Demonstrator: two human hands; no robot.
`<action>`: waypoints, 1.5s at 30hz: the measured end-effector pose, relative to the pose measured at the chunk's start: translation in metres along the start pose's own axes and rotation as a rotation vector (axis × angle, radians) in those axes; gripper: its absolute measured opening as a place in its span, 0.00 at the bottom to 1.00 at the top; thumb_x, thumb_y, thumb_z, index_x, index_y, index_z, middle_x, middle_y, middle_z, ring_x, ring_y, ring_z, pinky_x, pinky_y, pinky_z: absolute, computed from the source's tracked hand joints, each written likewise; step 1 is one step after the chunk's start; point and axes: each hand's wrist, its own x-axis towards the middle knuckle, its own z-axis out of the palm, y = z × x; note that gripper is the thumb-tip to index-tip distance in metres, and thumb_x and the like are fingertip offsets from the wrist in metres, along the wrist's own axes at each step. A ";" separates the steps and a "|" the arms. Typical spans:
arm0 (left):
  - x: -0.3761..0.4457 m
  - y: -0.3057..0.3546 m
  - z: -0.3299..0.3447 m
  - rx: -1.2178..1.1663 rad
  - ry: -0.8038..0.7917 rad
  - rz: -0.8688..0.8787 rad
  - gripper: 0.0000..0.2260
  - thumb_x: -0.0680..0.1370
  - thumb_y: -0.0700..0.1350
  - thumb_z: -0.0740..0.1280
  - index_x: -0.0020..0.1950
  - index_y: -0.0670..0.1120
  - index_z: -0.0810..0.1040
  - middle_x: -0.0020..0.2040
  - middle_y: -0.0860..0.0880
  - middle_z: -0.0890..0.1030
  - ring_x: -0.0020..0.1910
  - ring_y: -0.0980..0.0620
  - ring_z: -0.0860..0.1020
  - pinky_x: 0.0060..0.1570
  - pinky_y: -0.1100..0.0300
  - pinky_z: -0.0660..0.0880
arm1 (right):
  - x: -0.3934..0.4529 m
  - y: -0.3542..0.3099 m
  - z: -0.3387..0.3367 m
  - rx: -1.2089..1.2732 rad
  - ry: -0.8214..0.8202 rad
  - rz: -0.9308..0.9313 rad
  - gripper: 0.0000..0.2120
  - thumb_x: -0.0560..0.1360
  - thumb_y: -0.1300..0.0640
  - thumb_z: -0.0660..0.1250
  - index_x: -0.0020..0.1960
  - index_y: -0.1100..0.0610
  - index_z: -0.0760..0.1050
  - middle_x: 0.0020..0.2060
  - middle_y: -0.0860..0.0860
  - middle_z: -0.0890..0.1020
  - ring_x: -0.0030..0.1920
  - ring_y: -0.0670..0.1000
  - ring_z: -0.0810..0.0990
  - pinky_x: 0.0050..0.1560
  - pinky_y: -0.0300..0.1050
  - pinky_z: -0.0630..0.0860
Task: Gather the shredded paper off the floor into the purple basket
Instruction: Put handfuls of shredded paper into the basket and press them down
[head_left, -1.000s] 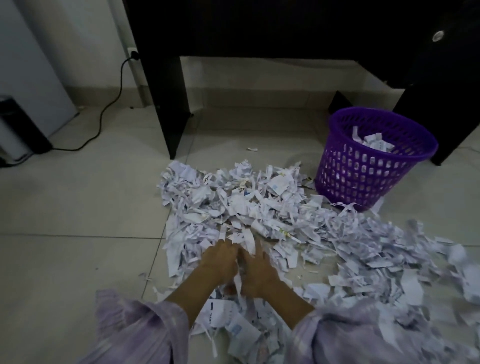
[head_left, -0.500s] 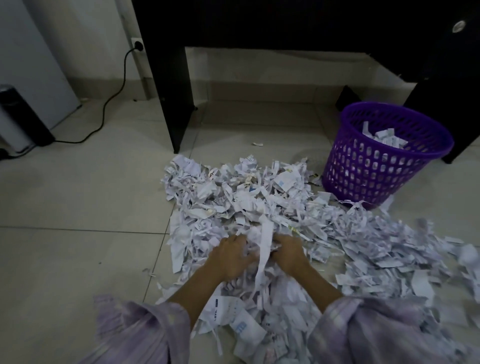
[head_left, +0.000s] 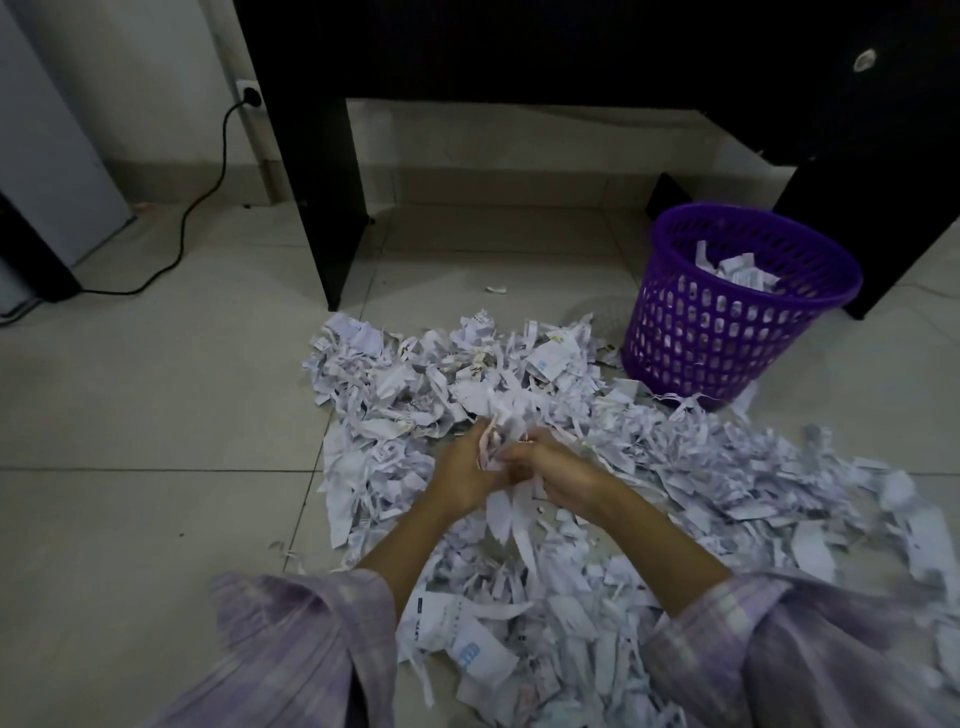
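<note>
A wide heap of white shredded paper (head_left: 675, 467) covers the tiled floor in the middle and right. My left hand (head_left: 462, 473) and my right hand (head_left: 556, 475) are pressed together over the heap, both gripping one bunch of shreds (head_left: 498, 436) lifted a little off the floor, with strips hanging below the hands. The purple basket (head_left: 691, 338) stands upright at the far right, beyond the heap, with some paper inside it.
A black desk leg (head_left: 317, 197) stands behind the heap, a second black panel (head_left: 883, 218) behind the basket. A black cable (head_left: 208, 182) runs along the floor at the left to a wall socket. One loose scrap (head_left: 496, 289) lies near the leg.
Both hands have closed together on a bunch of shreds and raised it off the heap. The view has shifted a little, so the basket sits further right.
</note>
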 end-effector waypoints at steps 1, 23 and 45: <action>-0.002 -0.001 -0.001 0.052 0.030 0.009 0.27 0.73 0.39 0.73 0.69 0.40 0.68 0.60 0.45 0.77 0.53 0.50 0.76 0.39 0.76 0.70 | -0.001 0.001 -0.002 -0.057 0.004 0.039 0.16 0.74 0.58 0.66 0.60 0.57 0.69 0.55 0.56 0.78 0.55 0.53 0.78 0.57 0.50 0.75; -0.020 -0.055 -0.017 0.359 0.050 0.084 0.22 0.73 0.37 0.71 0.66 0.42 0.72 0.60 0.44 0.78 0.59 0.47 0.76 0.47 0.67 0.65 | -0.014 0.102 0.038 -1.246 0.013 -0.068 0.37 0.69 0.46 0.74 0.73 0.52 0.62 0.69 0.56 0.64 0.68 0.58 0.65 0.62 0.52 0.72; 0.008 -0.027 0.020 0.186 0.024 -0.045 0.30 0.74 0.43 0.70 0.72 0.48 0.61 0.64 0.42 0.73 0.60 0.42 0.75 0.57 0.47 0.75 | 0.013 0.022 0.001 0.103 0.390 -0.002 0.18 0.79 0.41 0.60 0.57 0.53 0.78 0.47 0.51 0.80 0.51 0.53 0.78 0.55 0.46 0.72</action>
